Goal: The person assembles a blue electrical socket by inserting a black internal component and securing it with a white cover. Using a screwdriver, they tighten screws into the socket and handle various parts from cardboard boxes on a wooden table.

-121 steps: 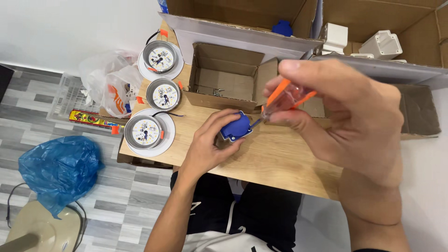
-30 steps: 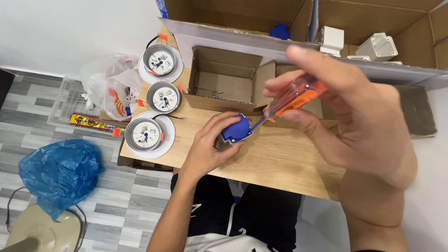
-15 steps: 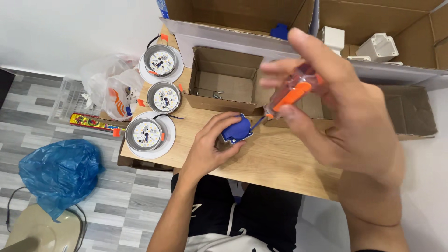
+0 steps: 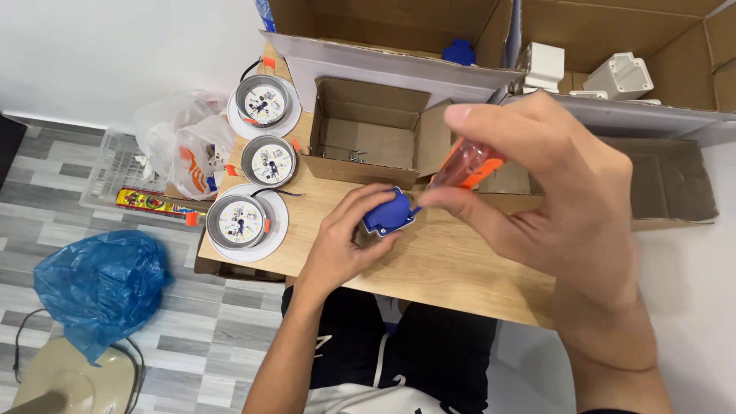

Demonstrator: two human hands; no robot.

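Observation:
My left hand presses a small blue plastic part against the wooden table, fingers wrapped around it. My right hand is raised close to the camera and grips an orange-handled screwdriver between thumb and fingers. The screwdriver's tip points down-left into the blue part. The shaft is mostly hidden by my fingers.
Three round recessed lamps lie along the table's left side. A small open cardboard box with screws stands behind the blue part. Larger cardboard boxes hold white parts. A blue plastic bag lies on the floor.
My right hand has shifted its fingers around the screwdriver handle, turning it, while the tip stays in the blue part. My left hand has kept still.

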